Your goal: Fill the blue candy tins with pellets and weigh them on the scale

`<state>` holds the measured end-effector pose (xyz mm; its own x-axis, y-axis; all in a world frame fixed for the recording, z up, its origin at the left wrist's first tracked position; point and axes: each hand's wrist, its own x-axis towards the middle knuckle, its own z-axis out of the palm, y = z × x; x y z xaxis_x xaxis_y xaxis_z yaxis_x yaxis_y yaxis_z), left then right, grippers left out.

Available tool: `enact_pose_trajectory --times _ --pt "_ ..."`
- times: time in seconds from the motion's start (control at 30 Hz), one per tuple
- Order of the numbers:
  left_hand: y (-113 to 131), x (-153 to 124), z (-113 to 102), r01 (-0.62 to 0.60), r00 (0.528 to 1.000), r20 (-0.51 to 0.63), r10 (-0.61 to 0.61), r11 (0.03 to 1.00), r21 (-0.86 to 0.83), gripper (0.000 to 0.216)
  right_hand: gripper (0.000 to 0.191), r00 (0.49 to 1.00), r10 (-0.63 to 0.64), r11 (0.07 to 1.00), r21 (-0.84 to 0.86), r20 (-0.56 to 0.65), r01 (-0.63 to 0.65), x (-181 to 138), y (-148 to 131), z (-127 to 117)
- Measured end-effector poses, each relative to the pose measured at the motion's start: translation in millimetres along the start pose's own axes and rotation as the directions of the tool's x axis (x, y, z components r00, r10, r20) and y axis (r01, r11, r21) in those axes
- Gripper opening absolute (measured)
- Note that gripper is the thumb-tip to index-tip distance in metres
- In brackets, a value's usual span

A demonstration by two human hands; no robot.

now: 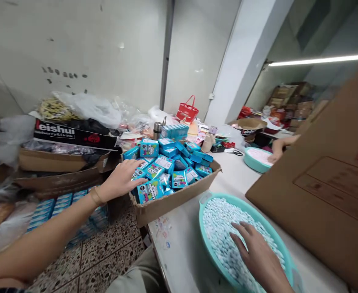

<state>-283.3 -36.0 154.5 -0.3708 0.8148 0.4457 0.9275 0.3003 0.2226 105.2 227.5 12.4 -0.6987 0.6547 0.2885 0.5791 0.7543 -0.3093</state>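
Closest to me, low on the right, my right hand (255, 252) lies palm-down in the teal basin (203, 203), fingers spread and slack on the heap of small white pellets (218, 228). It grips nothing; the fingertips just press into the top of the pile. The basin sits on the white table (181, 252), near its edge.

My left hand (122, 179) is stretched out to the open cardboard tray (172, 201) at the table's left corner. Its fingers are loosely bent and laid over the blue cartons (150, 148) piled inside, touching the ones nearest me. I see no carton lifted or closed in the hand (the fingertips are partly sunk among the cartons, so I cannot tell more).

On my right, a large brown cardboard box (328, 195) leans close to the basin. Beyond it another person's hand (278, 148) rests at a second teal basin (252, 162), with scissors (236, 152) just beside that. Further back stands a red basket (187, 110).
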Motion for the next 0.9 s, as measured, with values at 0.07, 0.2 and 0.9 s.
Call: enact_pose_trajectory --times 0.07,0.2,0.9 --pt "-19 4 -5 0.046 0.998 0.032 -0.050 0.992 0.115 0.072 0.039 0.998 -0.060 0.997 0.058 0.023 0.059 29 -38 -4" --pt "-38 4 -3 0.267 0.947 0.132 -0.294 0.944 0.193 0.088 0.034 0.975 -0.219 0.922 0.323 -0.025 0.215 92 -142 -3" --pt "55 -92 28 -0.272 0.950 -0.294 0.105 0.739 -0.616 0.040 0.097 0.629 -0.307 0.763 0.210 -0.714 0.611 14 -181 -28"
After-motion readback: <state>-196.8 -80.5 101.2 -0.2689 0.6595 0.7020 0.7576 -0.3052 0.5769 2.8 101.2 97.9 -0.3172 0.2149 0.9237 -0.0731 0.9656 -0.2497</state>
